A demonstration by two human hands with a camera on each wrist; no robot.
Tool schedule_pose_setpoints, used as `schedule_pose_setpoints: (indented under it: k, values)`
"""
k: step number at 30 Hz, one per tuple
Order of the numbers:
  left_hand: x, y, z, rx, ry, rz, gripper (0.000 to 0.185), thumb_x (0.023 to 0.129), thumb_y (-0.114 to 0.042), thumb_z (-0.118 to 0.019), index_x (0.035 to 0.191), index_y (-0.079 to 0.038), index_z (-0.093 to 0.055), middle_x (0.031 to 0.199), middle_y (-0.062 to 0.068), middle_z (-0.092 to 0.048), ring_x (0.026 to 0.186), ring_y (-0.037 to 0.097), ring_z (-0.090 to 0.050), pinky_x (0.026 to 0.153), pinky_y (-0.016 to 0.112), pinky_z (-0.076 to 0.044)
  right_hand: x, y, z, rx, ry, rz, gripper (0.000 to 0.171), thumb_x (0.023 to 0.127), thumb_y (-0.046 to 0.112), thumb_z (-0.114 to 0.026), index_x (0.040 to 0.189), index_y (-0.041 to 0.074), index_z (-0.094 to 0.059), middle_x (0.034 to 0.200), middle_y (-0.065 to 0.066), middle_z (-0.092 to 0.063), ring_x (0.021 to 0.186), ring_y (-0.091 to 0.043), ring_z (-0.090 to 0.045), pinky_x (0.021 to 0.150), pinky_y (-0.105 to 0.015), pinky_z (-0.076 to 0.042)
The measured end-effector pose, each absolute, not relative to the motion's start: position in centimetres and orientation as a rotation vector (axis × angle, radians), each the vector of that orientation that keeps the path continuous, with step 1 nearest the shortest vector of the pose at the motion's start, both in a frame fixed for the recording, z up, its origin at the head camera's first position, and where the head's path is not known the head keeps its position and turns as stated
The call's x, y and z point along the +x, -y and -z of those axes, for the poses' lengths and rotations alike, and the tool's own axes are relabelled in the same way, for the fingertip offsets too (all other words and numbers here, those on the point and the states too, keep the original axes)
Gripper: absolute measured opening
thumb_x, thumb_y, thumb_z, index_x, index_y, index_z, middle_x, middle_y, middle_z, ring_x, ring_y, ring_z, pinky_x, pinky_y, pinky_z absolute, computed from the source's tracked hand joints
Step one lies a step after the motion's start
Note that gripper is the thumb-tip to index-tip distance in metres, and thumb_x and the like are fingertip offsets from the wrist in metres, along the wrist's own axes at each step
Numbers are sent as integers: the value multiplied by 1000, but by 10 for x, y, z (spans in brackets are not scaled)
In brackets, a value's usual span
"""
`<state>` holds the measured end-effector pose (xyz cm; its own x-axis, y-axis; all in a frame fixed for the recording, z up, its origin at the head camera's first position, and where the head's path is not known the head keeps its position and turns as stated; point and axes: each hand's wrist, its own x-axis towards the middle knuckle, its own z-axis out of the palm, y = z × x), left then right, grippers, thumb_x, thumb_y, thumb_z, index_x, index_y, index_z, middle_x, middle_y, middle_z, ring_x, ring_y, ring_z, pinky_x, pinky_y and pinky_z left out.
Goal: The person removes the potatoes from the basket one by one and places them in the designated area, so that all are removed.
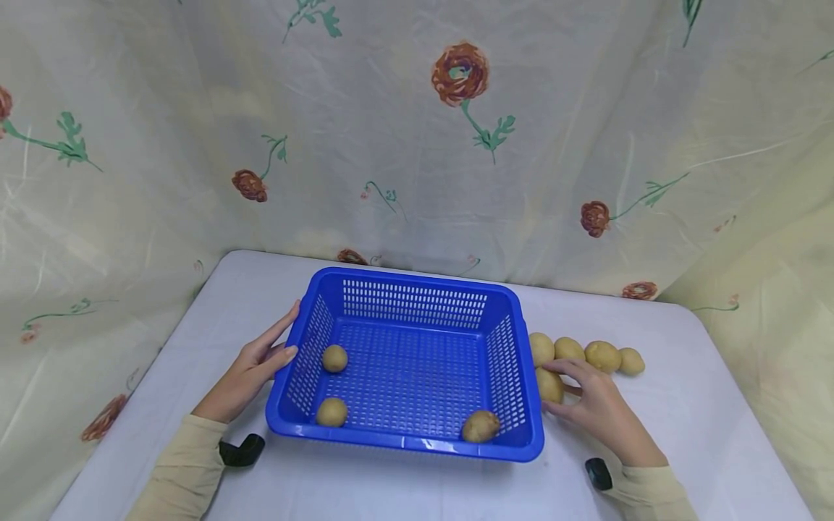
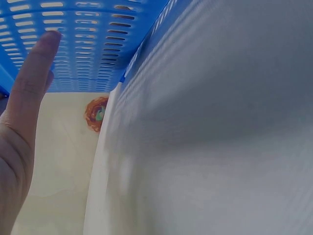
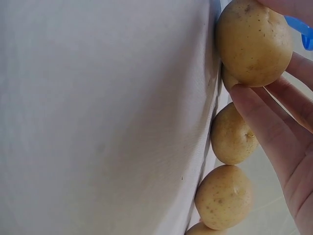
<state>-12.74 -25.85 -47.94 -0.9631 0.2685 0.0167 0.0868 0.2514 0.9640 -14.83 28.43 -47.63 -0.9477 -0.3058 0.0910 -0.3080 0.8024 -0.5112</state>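
A blue plastic basket stands on the table with three potatoes inside: one potato at the left, another at the front left and a third at the front right. My left hand touches the basket's left side with fairly straight fingers; in the left wrist view a finger lies against the slotted wall. Just outside the right wall, my right hand holds a potato between thumb and fingers. Behind that hand is a row of potatoes, partly covered by its fingers.
A white cloth covers the table. A flowered curtain hangs behind and at both sides. The basket's right wall rises between the right hand and the basket's inside.
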Motion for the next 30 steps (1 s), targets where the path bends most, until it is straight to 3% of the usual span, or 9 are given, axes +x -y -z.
schedule_pose_setpoints:
  k: [14, 20, 22, 24, 27, 29, 30]
  values:
    - [-127, 258, 479, 322, -2355, -1806, 65, 111, -30, -47, 167, -32, -15, 176, -1, -7, 145, 43, -47, 110, 61, -49, -146, -290, 467, 601, 2865, -887, 60, 72, 9, -94, 125, -1, -68, 121, -17, -72, 112, -40, -70, 84, -42, -64]
    - [-127, 258, 479, 316, -2354, -1807, 65, 111, -31, -48, 167, -33, -15, 176, -1, -7, 146, 43, -46, 112, 63, -46, -146, -291, 448, 566, 2882, -893, 60, 78, 11, -91, 131, 0, -66, 121, -18, -71, 113, -40, -69, 87, -48, -62]
    - [-127, 258, 479, 317, -2355, -1809, 65, 111, -30, -48, 167, -33, -15, 176, -1, -7, 146, 43, -46, 112, 63, -46, -145, -290, 440, 556, 2883, -869, 61, 79, 11, -90, 134, 2, -65, 125, -17, -70, 115, -36, -69, 89, -46, -62]
    - [-127, 258, 480, 315, -2354, -1810, 65, 111, -30, -48, 167, -33, -15, 176, -1, -7, 146, 43, -46, 111, 63, -47, -144, -289, 433, 572, 2863, -842, 60, 79, 10, -90, 134, 5, -66, 127, -15, -71, 117, -24, -69, 89, -39, -63]
    - [-127, 258, 480, 308, -2353, -1806, 65, 111, -31, -48, 166, -33, -15, 176, -2, -7, 146, 44, -46, 111, 63, -47, -143, -287, 421, 647, 2794, -834, 58, 77, 6, -90, 131, 6, -68, 126, -13, -72, 113, -20, -69, 85, -36, -63]
    - [-127, 258, 479, 304, -2353, -1806, 65, 111, -31, -48, 166, -33, -15, 176, -2, -7, 146, 44, -46, 111, 63, -47, -143, -285, 415, 674, 2784, -825, 56, 77, 7, -91, 129, 7, -69, 125, -12, -73, 111, -21, -70, 84, -38, -64]
    - [-127, 258, 479, 302, -2354, -1804, 65, 111, -32, -48, 166, -33, -16, 176, -2, -7, 146, 44, -46, 111, 63, -47, -143, -283, 411, 689, 2784, -823, 56, 77, 8, -91, 128, 7, -69, 125, -12, -73, 110, -28, -70, 84, -42, -64]
